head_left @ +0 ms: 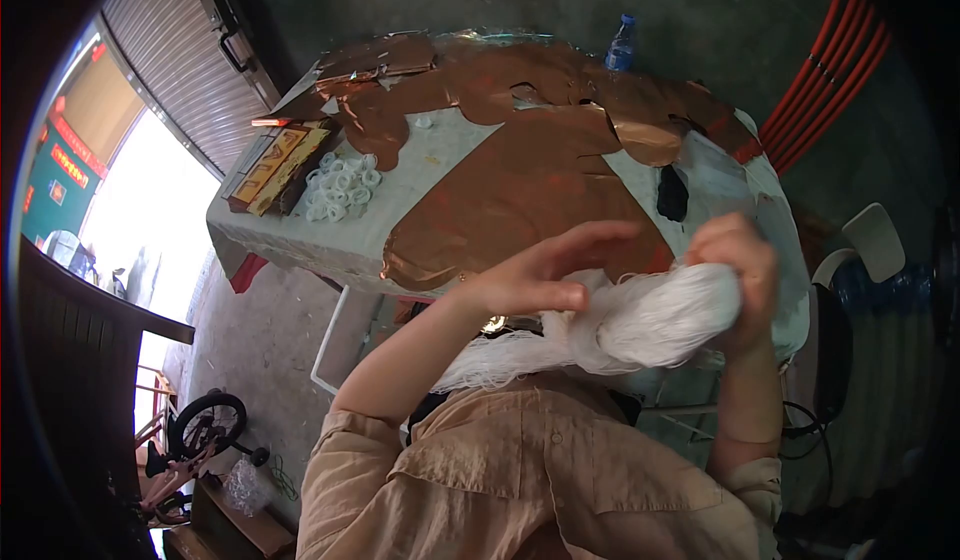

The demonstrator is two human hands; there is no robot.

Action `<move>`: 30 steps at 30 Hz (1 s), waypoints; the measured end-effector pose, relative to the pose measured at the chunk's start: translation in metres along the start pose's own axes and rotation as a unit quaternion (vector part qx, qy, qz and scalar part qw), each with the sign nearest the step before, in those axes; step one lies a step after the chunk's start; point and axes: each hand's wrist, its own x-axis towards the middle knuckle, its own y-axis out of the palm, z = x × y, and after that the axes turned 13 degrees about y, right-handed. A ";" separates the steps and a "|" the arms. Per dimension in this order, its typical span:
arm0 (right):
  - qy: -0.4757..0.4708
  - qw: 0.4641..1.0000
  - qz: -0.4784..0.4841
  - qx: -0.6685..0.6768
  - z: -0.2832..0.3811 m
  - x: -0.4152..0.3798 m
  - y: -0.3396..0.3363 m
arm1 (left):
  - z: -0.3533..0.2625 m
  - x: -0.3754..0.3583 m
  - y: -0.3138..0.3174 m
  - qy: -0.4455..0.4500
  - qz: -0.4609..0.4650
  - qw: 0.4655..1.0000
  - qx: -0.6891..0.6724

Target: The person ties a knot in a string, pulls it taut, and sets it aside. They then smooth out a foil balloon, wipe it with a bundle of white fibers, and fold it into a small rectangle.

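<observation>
A thick hank of white thread [660,322] is held up in front of my chest, above the near edge of the table. My right hand [745,265] has its fingers curled around the hank's right end, slightly blurred. Over the left part of the bundle, my left hand [555,272] is stretched out with thumb and fingers apart. Whether its fingertips touch the thread cannot be made out. Loose strands [490,358] trail down to the left, across the front of my shirt.
Brown sheeting [520,195] covers much of the table. White rings [340,188] lie beside a yellow-and-dark box [280,170] at the left. A water bottle [621,45] stands at the far edge; a black item [672,193] lies at the right. A white chair [875,240] is further right.
</observation>
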 end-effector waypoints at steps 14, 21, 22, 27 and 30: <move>0.289 0.896 -0.021 0.336 -0.028 -0.018 -0.010 | -0.047 0.005 0.029 0.006 -0.128 0.989 0.077; 0.284 0.822 0.196 0.452 -0.001 -0.057 0.051 | -0.062 0.066 0.059 0.170 -0.250 0.953 0.010; 0.254 0.830 0.242 0.434 0.004 -0.064 0.060 | -0.065 0.075 0.060 0.167 -0.274 0.947 -0.015; 0.307 0.753 0.284 0.508 0.017 -0.060 0.017 | -0.085 0.091 0.043 0.276 -0.210 0.927 -0.142; 0.295 0.801 0.229 0.469 0.015 -0.060 -0.039 | -0.070 0.089 0.039 0.194 -0.201 0.951 -0.129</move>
